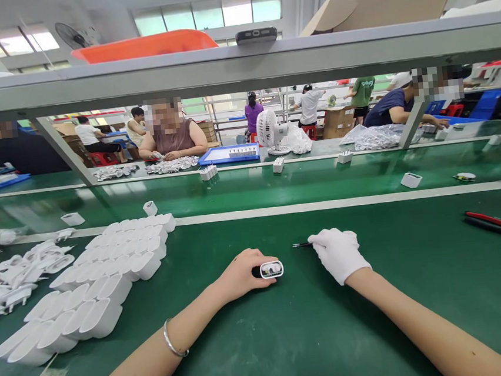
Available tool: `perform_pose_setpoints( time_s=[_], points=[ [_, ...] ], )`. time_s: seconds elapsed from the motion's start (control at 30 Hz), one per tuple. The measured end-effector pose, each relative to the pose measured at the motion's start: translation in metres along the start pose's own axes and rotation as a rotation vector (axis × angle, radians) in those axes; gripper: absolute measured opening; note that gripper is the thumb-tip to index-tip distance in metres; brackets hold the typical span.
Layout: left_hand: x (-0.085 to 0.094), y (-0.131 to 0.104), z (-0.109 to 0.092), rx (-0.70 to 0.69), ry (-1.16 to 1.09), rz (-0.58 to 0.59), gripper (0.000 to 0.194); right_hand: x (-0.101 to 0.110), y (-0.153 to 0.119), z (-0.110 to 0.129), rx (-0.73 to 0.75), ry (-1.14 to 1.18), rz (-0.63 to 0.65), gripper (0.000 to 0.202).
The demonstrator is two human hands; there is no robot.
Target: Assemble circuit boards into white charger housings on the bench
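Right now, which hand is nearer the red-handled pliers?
Right. The gloved right hand, holding tweezers, lies closer to the pliers; the bare left hand sits farther away, gripping a charger shell.

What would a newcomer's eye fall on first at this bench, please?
Probably the two hands mid-table: the bare left hand grips a small white shell with its open end toward the camera, and the gloved right hand holds tweezers beside it. Next, the rows of white shells lined up at left on the green mat.
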State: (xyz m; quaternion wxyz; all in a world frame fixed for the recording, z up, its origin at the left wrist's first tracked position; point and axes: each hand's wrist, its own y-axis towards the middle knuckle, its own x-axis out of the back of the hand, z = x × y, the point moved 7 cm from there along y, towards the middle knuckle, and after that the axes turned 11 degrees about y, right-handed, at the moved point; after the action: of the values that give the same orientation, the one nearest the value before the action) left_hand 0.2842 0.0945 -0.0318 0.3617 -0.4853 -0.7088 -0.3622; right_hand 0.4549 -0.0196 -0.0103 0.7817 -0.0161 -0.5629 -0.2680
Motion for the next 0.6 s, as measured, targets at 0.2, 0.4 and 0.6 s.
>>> perform_pose_setpoints(
  time_s=[0.2,0.4,0.6],
  points=[
    [-0.006,0.001,-0.001,-0.022,-0.094,0.0,0.055,-0.01,-0.013,0.035,0.218,0.218,-0.027,0.039],
    [-0.015,-0.001,-0.007,0.0,-0.158,0.026,0.094,-0.041,-0.035,0.082,0.452,0.586,0.198,0.04],
    [0.005,-0.006,0.01,0.066,0.085,-0.023,0.074,-0.046,0.048,0.0,-0.084,0.741,0.071,0.053]
  ],
)
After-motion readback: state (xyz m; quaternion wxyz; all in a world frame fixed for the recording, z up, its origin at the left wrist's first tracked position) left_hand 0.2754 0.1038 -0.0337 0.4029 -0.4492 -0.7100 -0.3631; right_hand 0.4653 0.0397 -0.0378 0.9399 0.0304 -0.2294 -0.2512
